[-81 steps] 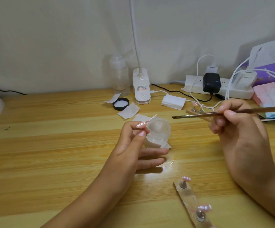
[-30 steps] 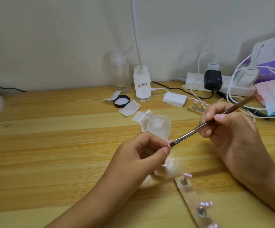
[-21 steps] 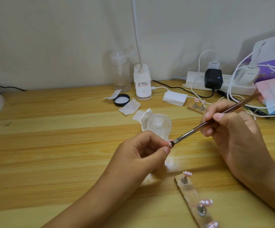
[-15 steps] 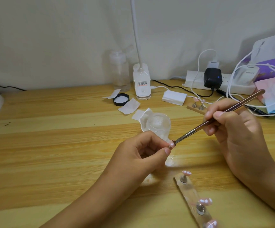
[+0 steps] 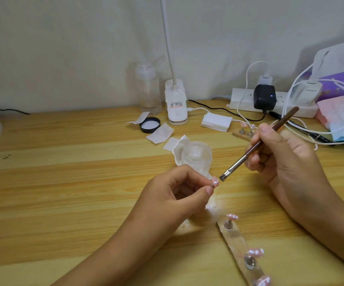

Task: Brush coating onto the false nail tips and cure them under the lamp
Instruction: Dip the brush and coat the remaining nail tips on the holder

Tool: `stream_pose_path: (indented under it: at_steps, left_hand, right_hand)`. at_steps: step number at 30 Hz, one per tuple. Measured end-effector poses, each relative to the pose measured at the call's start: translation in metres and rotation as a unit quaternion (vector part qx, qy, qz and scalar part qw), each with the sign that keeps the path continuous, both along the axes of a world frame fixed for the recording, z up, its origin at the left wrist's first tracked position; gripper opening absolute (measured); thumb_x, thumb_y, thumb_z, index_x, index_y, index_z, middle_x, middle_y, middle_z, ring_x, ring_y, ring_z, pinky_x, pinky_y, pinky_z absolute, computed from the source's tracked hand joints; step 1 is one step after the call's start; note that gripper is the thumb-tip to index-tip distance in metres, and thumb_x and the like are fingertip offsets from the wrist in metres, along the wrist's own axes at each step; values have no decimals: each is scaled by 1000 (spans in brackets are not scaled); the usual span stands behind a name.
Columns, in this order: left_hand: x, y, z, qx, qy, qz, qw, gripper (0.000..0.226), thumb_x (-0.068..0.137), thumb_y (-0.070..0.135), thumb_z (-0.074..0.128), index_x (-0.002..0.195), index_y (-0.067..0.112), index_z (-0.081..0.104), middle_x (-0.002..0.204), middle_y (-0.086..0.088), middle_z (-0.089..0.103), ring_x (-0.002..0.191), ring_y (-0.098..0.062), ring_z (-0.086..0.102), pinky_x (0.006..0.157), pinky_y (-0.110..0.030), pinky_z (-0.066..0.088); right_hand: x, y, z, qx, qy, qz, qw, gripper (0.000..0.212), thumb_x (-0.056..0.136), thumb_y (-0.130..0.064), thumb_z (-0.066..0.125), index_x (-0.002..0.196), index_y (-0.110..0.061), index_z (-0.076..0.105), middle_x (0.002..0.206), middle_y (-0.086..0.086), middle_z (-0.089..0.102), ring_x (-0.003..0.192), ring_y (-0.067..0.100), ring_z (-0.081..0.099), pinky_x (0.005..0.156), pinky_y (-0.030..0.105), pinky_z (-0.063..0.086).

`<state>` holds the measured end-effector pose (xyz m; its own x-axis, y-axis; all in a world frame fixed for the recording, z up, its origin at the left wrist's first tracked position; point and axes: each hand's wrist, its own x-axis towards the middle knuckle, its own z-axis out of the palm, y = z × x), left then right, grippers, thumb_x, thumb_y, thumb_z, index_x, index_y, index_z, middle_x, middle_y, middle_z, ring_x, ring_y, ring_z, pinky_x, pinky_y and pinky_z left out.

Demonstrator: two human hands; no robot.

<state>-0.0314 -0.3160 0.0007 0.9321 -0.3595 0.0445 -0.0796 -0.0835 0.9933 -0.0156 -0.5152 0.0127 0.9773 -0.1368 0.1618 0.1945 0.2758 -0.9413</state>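
My left hand (image 5: 175,195) pinches the small stand of a pink false nail tip (image 5: 277,182) between thumb and forefinger, above the wooden desk. My right hand (image 5: 284,159) grips a brown-handled brush (image 5: 257,144), its flat bristles a short gap to the right of the nail tip. Behind the hands stands a clear open jar of coating (image 5: 197,156) with a tissue against it. A holder strip (image 5: 241,252) at the lower right carries three pink tips on metal stands. The white gooseneck lamp (image 5: 176,104) stands at the back of the desk.
A black jar lid (image 5: 150,125), paper wipes (image 5: 160,133) and a white pad stack (image 5: 216,121) lie near the lamp. A clear bottle (image 5: 148,91), a power strip with chargers and cables (image 5: 270,100) and a second small nail holder (image 5: 245,132) sit at the back right.
The brush tip touched the nail tip half a second ago and has now lifted slightly off to the right. Earlier my left hand moved from the jar toward me with the tip.
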Motion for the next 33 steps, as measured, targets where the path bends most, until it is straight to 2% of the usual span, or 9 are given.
stream_pose_path:
  at_steps: [3,10,16,21,26,30,33]
  left_hand:
    - [0,0,1,2,1,1,1000,7,74,27,69,74,33,73,65,10,67,63,-7,61,63,-22,50]
    - [0,1,2,2,-1,-1,1000,8,76,26,69,74,32,72,65,12,66,63,-6,60,61,-18,49]
    - [0,1,2,-2,-6,-10,1000,10,77,23,69,73,32,71,67,16,67,62,-2,58,60,-14,47]
    - [0,1,0,13,-5,-8,1000,7,75,27,70,73,34,72,66,14,66,63,-3,58,61,-17,47]
    - [-1,-1,1,1,-6,-11,1000,10,75,23,70,71,32,71,73,13,70,61,-2,56,58,-16,46]
    - [-2,0,2,4,-13,-11,1000,11,76,24,70,71,33,71,66,16,67,60,-1,56,58,-14,45]
    - [-2,0,1,9,-19,-11,1000,10,76,26,70,71,35,71,70,14,69,62,-1,57,59,-16,46]
  right_hand:
    - [-1,2,0,-19,3,6,1000,22,76,-42,65,69,-22,68,62,-1,60,53,8,56,53,17,49]
    - [-1,3,-2,-70,-15,-1,997,21,76,-46,64,69,-27,70,63,0,63,55,6,59,54,16,49]
    - [0,0,-1,-49,-17,-34,998,20,78,-45,64,69,-29,71,64,-5,63,55,6,58,54,16,49]
    - [-4,5,1,-46,-15,13,999,23,75,-44,65,72,-22,67,63,1,62,54,8,58,53,18,50]
    - [-3,5,1,-75,2,-30,997,34,77,-45,61,79,-11,61,58,0,62,53,7,58,53,17,50]
    - [0,2,0,-52,6,-42,998,29,79,-44,62,78,-15,62,59,-2,62,52,7,57,52,16,49]
    - [-1,2,0,-36,-6,-5,999,24,77,-45,64,72,-23,67,61,-3,62,53,8,58,53,17,49]
